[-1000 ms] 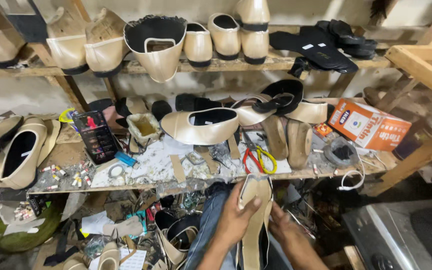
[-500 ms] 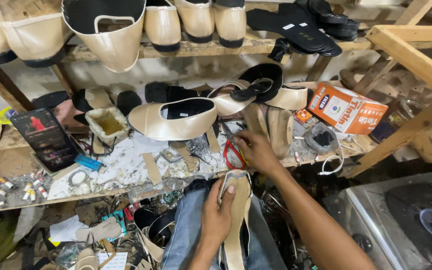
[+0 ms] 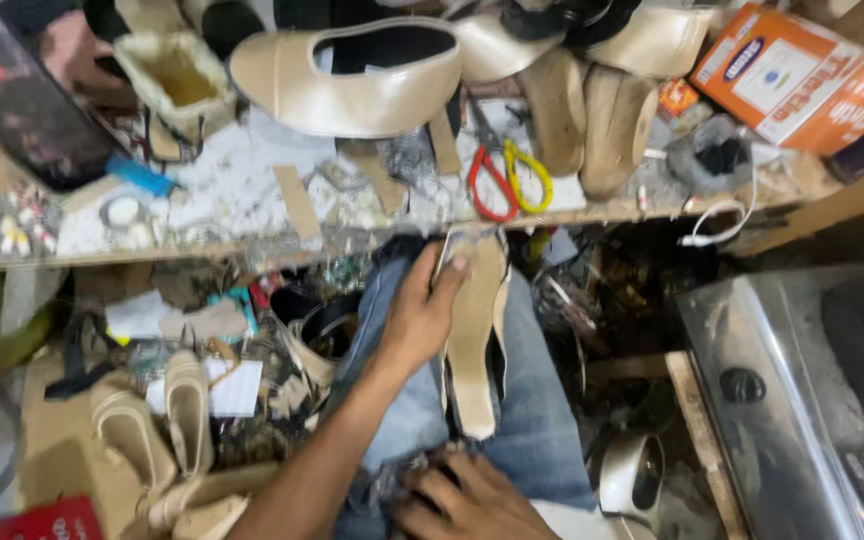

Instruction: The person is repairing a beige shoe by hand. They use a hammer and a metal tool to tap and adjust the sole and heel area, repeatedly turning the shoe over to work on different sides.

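My left hand grips the top edge of a long beige shoe sole that lies along my lap, on blue jeans. My right hand is at the bottom edge of the view, low on the jeans near the sole's lower end; its fingers are curled and blurred, so whether anything is in them cannot be told. Scissors with one red and one yellow handle lie on the workbench just above the sole, apart from both hands.
The cluttered wooden bench carries a beige shoe, cork wedges, an orange and white box and a glue pot. Beige shoe parts litter the floor at left. A metal box stands at right.
My right hand has drawn back from the scissors on the bench down to my lap. The left hand still holds the sole. The view has tilted downward.
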